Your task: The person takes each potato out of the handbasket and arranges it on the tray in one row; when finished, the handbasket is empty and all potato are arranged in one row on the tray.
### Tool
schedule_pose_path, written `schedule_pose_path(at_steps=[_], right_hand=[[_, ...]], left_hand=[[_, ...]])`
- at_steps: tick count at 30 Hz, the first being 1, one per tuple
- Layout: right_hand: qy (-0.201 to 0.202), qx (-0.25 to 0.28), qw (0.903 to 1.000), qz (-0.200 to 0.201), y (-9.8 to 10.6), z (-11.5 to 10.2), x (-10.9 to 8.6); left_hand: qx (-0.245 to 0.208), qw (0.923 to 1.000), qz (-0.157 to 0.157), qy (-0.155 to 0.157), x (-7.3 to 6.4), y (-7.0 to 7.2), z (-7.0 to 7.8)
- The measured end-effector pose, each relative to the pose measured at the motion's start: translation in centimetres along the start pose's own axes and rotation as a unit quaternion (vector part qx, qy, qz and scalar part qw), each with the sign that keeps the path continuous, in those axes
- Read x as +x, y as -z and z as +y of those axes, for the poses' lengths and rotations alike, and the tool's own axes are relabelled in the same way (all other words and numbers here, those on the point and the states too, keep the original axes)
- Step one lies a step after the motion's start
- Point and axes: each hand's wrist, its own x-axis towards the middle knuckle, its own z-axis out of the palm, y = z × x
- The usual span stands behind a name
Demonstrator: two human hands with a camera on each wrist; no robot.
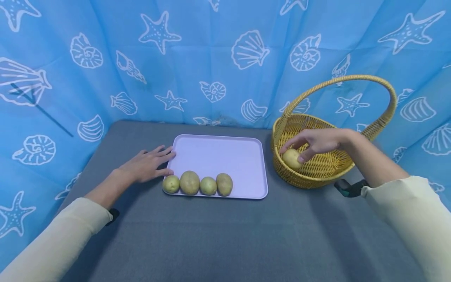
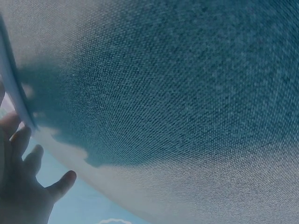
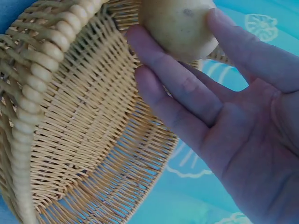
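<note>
Table: the grey cloth table [image 1: 218,235] is lying nearest to the camera, under both hands.
Row of potatoes: four potatoes [image 1: 198,184] are sitting side by side along the near edge of the tray, just right of the left hand's fingertips.
Left hand: the left hand [image 1: 148,166] is resting flat on the table, fingers spread and straight, the tips touching the left edge of the lilac tray [image 1: 225,156]. It is holding nothing.
Right hand: the right hand [image 1: 317,143] is pinching one potato [image 1: 291,158] between thumb and fingers, at the near rim of the basket.
Basket: the yellow wicker basket [image 1: 317,168] is standing under and behind the grip, its handle arching above it.
Backdrop: the blue curtain [image 1: 197,58] with shells and starfish is hanging farthest away.
</note>
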Motion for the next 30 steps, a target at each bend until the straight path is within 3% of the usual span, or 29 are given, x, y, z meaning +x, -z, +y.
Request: schedule_pose_path(at_steps=[6,12,21,30], right_hand=[[0.045,0.035,0.998,0.026,-0.1,-0.7,-1.1],[0.075,0.043,0.9953,0.043,-1.1,-1.8,-0.6],[0.133,0.046,0.9895,0.031,-4.5,-3.6,2.3],[0.149,0.057,0.9867,0.031,-8.4,-3.9,6.3]], left_hand=[[0.014,0.9999,0.003,0.004,0.3,-0.2,-0.2],[0.021,0.9998,0.001,0.004,0.4,-0.5,-0.4],[0.017,0.9998,0.004,0.0,0.3,-0.4,-0.2],[0.014,0.9999,0.006,-0.001,0.1,-0.4,-0.2]])
